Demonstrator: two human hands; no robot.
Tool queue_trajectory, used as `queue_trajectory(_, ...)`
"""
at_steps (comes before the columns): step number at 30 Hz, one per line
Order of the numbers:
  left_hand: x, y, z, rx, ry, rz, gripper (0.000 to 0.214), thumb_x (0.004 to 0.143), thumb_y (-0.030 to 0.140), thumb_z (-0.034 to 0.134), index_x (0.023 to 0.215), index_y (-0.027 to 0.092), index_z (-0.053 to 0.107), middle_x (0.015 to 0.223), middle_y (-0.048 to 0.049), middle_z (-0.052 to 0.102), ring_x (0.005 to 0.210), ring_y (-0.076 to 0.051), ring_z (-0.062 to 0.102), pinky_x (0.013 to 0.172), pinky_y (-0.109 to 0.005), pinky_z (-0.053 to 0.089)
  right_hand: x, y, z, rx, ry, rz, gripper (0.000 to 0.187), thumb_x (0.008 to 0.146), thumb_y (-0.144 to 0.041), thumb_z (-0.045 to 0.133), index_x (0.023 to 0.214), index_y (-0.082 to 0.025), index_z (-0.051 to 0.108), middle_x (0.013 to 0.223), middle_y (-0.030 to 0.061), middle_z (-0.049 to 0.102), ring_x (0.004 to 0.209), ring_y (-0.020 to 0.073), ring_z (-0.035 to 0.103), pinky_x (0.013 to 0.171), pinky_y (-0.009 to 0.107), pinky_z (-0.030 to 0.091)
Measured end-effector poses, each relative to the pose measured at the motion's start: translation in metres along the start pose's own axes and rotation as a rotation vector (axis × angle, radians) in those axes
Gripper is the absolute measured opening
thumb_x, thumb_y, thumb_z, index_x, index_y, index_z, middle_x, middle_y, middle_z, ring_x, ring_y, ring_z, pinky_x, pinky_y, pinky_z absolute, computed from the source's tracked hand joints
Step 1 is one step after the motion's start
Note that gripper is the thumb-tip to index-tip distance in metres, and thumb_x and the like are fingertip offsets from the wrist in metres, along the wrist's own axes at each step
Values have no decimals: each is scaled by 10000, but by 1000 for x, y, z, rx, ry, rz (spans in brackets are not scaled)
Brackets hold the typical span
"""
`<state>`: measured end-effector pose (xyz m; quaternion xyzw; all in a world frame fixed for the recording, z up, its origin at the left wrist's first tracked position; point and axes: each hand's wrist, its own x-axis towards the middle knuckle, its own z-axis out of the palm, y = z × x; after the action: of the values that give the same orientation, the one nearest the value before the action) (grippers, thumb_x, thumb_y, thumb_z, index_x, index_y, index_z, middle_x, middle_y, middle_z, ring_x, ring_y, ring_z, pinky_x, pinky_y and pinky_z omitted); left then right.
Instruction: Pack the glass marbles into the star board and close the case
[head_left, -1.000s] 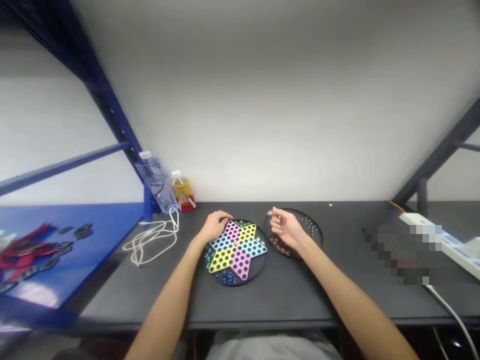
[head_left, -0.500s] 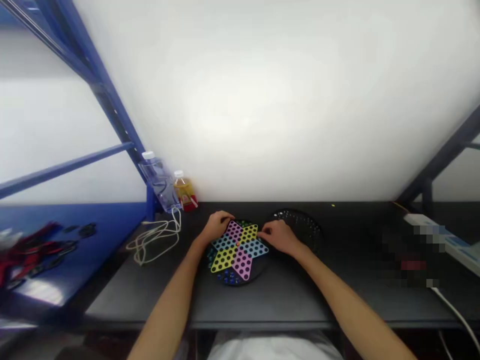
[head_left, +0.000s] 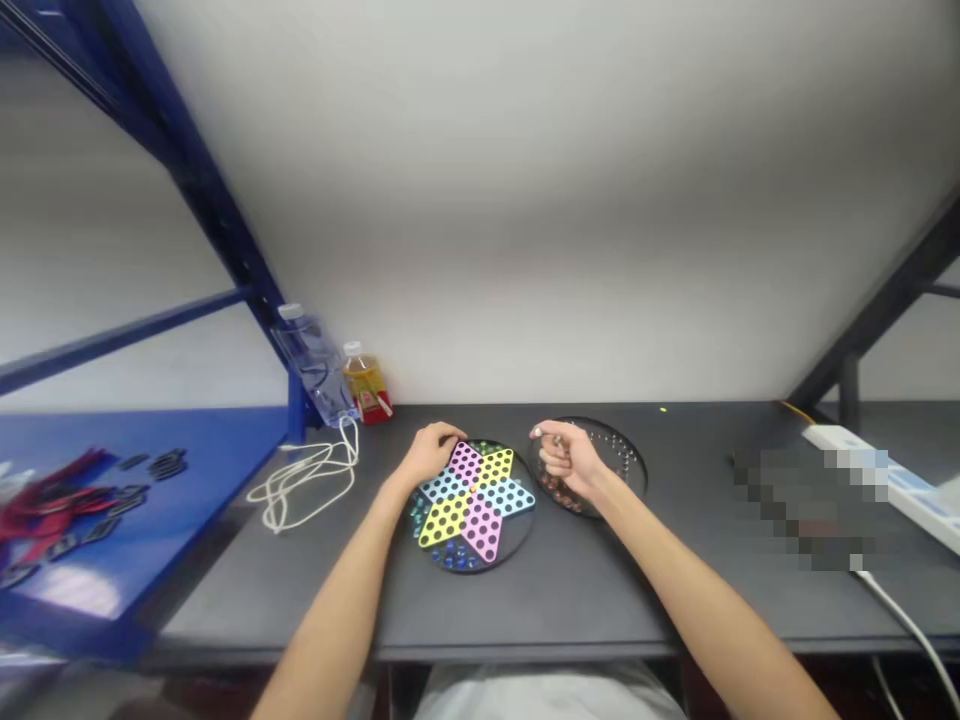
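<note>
Black round tray [head_left: 634, 462] sits under the right hand [head_left: 568, 462], its fingers [head_left: 543, 433] pinched on something too small to tell. Left hand [head_left: 431, 452] lies spread on the star-shaped game board [head_left: 481, 530].

Pink, yellow and sky-blue star on a black Chinese checkers board [head_left: 472, 505].

Its six points run pink, yellow, blue twice round, dotted with black holes. Blue marbles [head_left: 452, 558] lie along its near edge; brown marbles [head_left: 556, 490] and silver marbles [head_left: 616, 447] sit in the black round tray [head_left: 636, 468] right of it. Left of it: a white cable [head_left: 300, 483] and an amber-filled bottle [head_left: 366, 388] with a red label.
</note>
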<state>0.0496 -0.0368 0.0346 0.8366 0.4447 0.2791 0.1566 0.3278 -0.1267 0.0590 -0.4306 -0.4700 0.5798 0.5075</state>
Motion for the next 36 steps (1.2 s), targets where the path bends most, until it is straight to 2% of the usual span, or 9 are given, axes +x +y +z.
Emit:
queue_trajectory(3, 0, 0, 0, -8, 4, -3, 291, 866, 244, 475, 948, 219, 753, 1008, -36, 726, 987, -198, 642, 951, -331, 482, 1, 1, -2, 218, -16, 76, 367, 782, -534, 574, 645, -201, 504, 462, -95, 242, 390, 65, 124, 353, 208, 106)
queue_trajectory(7, -1, 2, 0, -14, 5, -6, 279, 860, 243, 487, 939, 223, 754, 1008, -34, 728, 990, -202, 642, 965, -341, 476, 2, 9, 3, -212, 173, -51, 496, 797, -533, 585, 510, -218, 332, 429, -72, 250, 386, 74, 208, 389, 234, 158)
queue_trajectory(12, -1, 3, 0, -12, 23, -7, 280, 857, 235, 487, 936, 225, 756, 1001, -30, 729, 988, -198, 645, 972, -336, 475, -7, 9, 8, -1040, 53, -306, 342, 876, -426, 547, 633, -196, 620, 613, 28, 604, 595, 152, 521, 581, 256, 336)
queue_trajectory(15, -1, 3, 0, -17, 16, -6, 284, 858, 231, 483, 938, 222, 755, 1002, -31, 728, 986, -198, 646, 967, -335, 478, -12, 9, 14, -1216, -89, -309, 216, 895, -360, 538, 903, -239, 716, 821, 66, 707, 738, 198, 613, 663, 274, 368)
queue_trajectory(18, -1, 4, -1, -8, 6, -10, 287, 860, 232, 479, 943, 216, 753, 1007, -34, 727, 994, -198, 643, 974, -336, 471, -11, 8, 17, -1269, -140, -307, 207, 883, -332, 554, 959, -242, 725, 880, 84, 720, 785, 221, 636, 698, 291, 384)
queue_trajectory(23, 0, 4, -1, -8, 3, -4, 292, 861, 233, 475, 952, 214, 752, 1015, -38, 725, 999, -200, 641, 974, -337, 470, -3, 1, -1, -1015, 9, -330, 200, 839, -374, 607, 888, -226, 732, 761, 43, 685, 704, 179, 594, 676, 278, 404)
queue_trajectory(26, 0, 4, -1, -6, 6, -10, 287, 858, 234, 479, 946, 218, 752, 1011, -37, 726, 997, -203, 642, 967, -337, 476, -1, 2, -25, -567, 201, -274, 267, 784, -451, 648, 814, -192, 702, 575, -9, 556, 507, 118, 459, 519, 248, 368)
queue_trajectory(31, 0, 3, 0, -13, 6, -5, 292, 857, 231, 474, 945, 216, 752, 1009, -37, 726, 992, -200, 644, 968, -335, 477, -6, 21, -52, 163, 237, -82, 315, 758, -491, 661, 730, -181, 614, 461, -83, 321, 390, 72, 242, 364, 211, 234)
queue_trajectory(36, -1, 2, 1, -11, 15, -23, 292, 855, 236, 477, 948, 222, 754, 1006, -34, 726, 998, -198, 642, 972, -333, 476, -8, 34, -46, 70, 300, -138, 336, 721, -449, 727, 601, -174, 574, 492, -45, 410, 432, 83, 342, 416, 229, 353)
